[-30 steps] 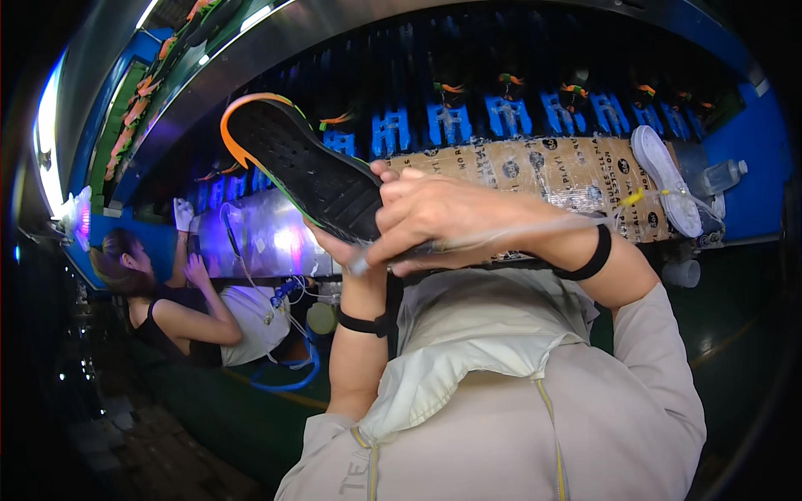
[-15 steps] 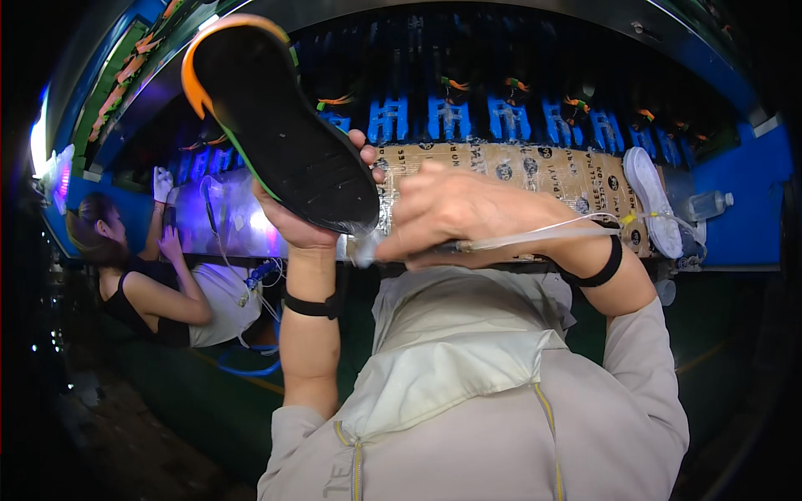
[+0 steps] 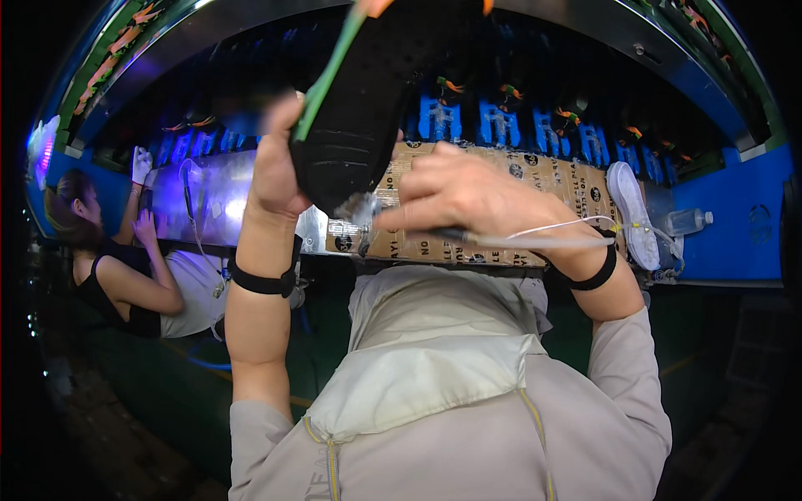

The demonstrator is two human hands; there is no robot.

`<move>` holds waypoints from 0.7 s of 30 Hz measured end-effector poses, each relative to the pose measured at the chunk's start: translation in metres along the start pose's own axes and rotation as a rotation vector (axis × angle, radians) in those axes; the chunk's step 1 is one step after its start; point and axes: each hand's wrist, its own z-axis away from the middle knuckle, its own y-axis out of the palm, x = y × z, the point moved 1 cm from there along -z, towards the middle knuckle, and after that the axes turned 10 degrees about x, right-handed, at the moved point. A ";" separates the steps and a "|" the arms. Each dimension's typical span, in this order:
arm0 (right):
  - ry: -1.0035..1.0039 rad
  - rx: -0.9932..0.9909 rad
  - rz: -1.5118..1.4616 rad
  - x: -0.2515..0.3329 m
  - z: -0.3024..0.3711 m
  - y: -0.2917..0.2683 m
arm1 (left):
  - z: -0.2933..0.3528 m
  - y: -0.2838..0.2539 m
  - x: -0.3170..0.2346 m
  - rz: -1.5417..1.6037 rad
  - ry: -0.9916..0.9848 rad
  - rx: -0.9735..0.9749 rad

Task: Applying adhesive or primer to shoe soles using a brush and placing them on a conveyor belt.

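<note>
My left hand [image 3: 277, 163] is closed around a black shoe sole [image 3: 355, 117] with a green side edge and orange at its far end. The sole is raised over the bench, and its far end runs out of the top of the picture. My right hand [image 3: 472, 196] grips a brush [image 3: 361, 207] with a dark handle, from which a clear tube [image 3: 535, 241] runs along my right forearm. Its blurred, pale bristles are at the sole's near end; whether they touch it I cannot tell.
Printed brown cardboard [image 3: 535, 179] covers the bench. At the right are a white shoe [image 3: 632, 209] and a clear bottle [image 3: 689, 221]. Blue racks [image 3: 501, 125] with orange-and-green pieces stand behind. A co-worker [image 3: 125, 284] sits at the left by the metal bench top.
The sole has swung from leaning left to leaning right, with its far end now above the picture. My left hand has shifted left and up; the brush stays by the near end.
</note>
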 end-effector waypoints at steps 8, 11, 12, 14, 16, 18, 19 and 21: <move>0.002 0.058 0.001 0.002 0.000 -0.001 | -0.003 -0.001 -0.005 0.020 -0.099 0.044; -0.113 0.042 -0.147 0.003 0.002 0.002 | -0.003 -0.005 -0.003 0.066 -0.121 0.061; -0.050 -0.076 -0.195 -0.001 0.003 -0.001 | 0.000 -0.009 -0.002 0.092 -0.106 0.066; 0.005 -0.283 -0.176 -0.013 0.009 -0.008 | 0.006 -0.017 0.007 0.117 -0.034 0.030; -0.038 -0.454 -0.198 -0.009 0.017 -0.013 | 0.025 -0.027 0.013 0.121 0.037 0.021; -0.005 -0.670 -0.256 -0.008 0.035 -0.002 | 0.038 -0.037 0.007 0.107 0.003 0.027; 0.010 -0.768 -0.247 -0.010 0.044 0.005 | 0.040 -0.032 -0.004 0.189 0.004 0.109; 0.083 -0.875 -0.249 -0.019 0.057 0.021 | 0.037 -0.018 -0.047 0.240 0.027 0.166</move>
